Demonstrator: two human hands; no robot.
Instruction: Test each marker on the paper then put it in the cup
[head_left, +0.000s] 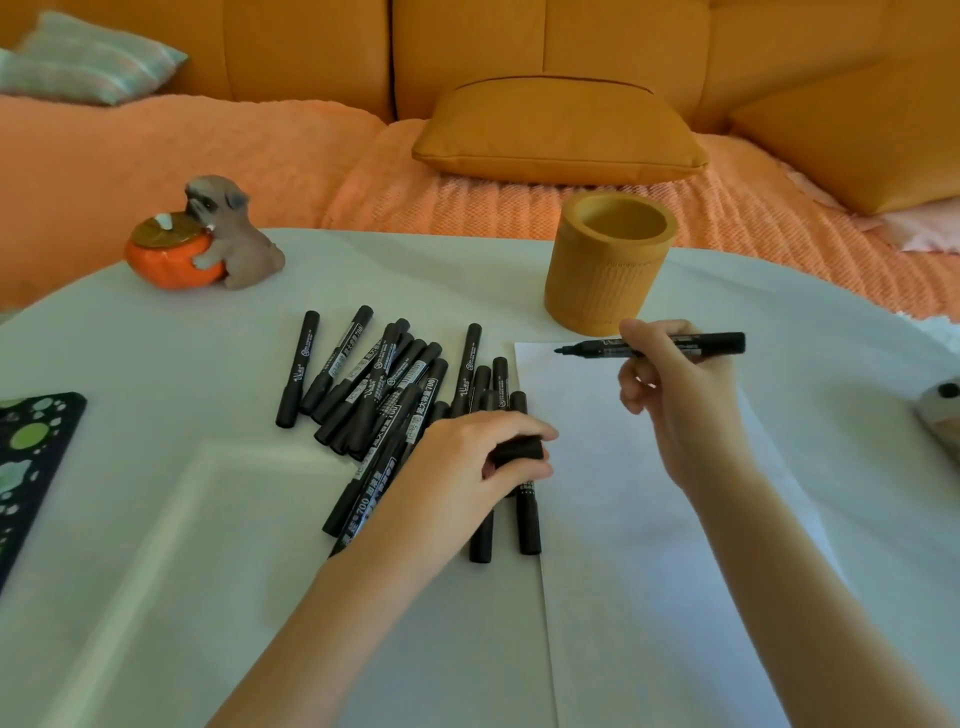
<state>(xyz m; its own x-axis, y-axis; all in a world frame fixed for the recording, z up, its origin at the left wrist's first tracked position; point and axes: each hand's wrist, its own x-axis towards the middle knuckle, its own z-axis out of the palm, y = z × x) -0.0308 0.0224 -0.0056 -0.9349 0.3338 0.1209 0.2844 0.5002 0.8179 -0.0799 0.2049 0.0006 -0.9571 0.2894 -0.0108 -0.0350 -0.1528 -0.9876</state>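
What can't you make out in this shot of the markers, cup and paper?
Head view:
- Cup bottom: hidden by its front wall.
- Black piece in the left hand: mostly covered by fingers.
- Marker pile print: too small, blurred.
- Grey object: cut off by the right edge.

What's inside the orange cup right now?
Nothing shows inside the cup; only its bare inner wall is visible. The near rim hides the bottom, so that part cannot be checked.

A white round table (156, 519) carries a heap of black markers (384, 384) at centre, a sheet of paper (623, 519) just right, a tan cup (602, 280) beyond, a dog figurine (228, 234) far left, and a dark patterned board (31, 447) at its left edge.
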